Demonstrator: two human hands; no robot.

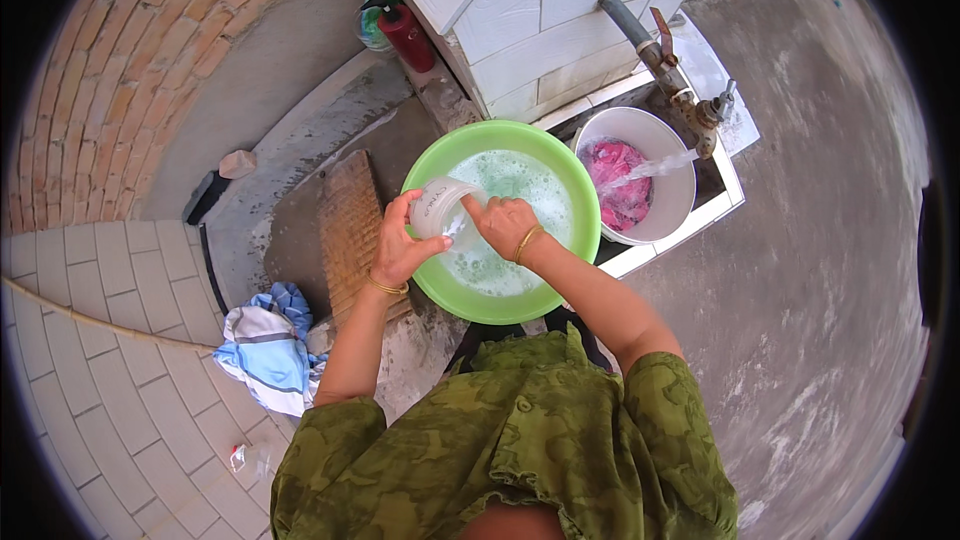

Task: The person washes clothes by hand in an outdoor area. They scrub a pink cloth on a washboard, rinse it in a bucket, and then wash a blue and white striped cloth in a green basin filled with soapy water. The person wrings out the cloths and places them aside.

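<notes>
My left hand [405, 247] holds a clear plastic jar [432, 204] with writing on its side, tilted with its mouth toward the right. A little white matter shows inside the jar. My right hand [506, 223] is at the jar's mouth, its index finger reaching to the rim and the other fingers curled; whether it grips anything is unclear. Both hands are above a lime-green plastic basin [491, 312] of foamy water [495, 277]. Right of the basin, a white bucket [677, 204] contains a pink cloth [616, 172] under running water.
A metal tap [705, 127] pours into the bucket, which stands in a tiled trough [690, 236]. A wooden washboard [349, 229] lies left of the basin. Farther left are blue-and-white cloth [266, 349] and a bamboo pole [112, 326]. A red pump bottle [407, 37] stands behind.
</notes>
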